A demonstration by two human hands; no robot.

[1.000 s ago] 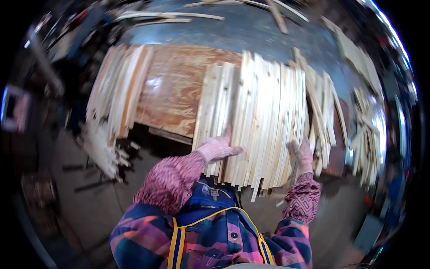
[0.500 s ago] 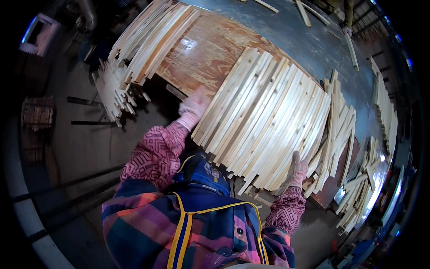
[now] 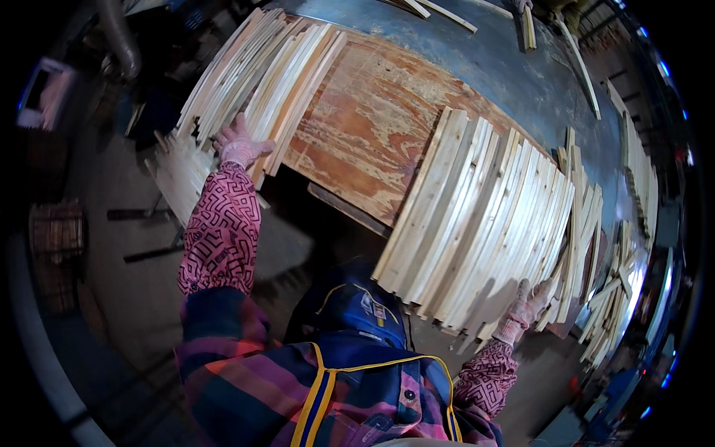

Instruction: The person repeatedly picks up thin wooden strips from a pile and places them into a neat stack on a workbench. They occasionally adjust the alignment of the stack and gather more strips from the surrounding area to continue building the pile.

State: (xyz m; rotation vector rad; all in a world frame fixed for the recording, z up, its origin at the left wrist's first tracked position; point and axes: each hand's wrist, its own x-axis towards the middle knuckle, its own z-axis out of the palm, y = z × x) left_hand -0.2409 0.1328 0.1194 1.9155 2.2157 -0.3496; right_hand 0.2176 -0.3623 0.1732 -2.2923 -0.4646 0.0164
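My left hand, in a light pink glove, lies with its fingers spread on the near ends of the left row of wooden strips. At the near right corner of another row of pale wooden strips, my right hand touches the strip ends, its gloved fingers apart and not wrapped round anything. The strips in this right row lie side by side, with uneven near ends. Between both rows shows a worn reddish-brown board.
Crossed loose strips lie right of the right row, and more sit in a heap farther right. Beyond the board stretches a grey tabletop. A co-worker's gloved hand holds strips at the far edge. More strips jut out at left.
My left hand has moved from the right row's left edge across to the left row, its fingers spreading. My right hand stays by the right row. The co-worker's hand now holds strips.
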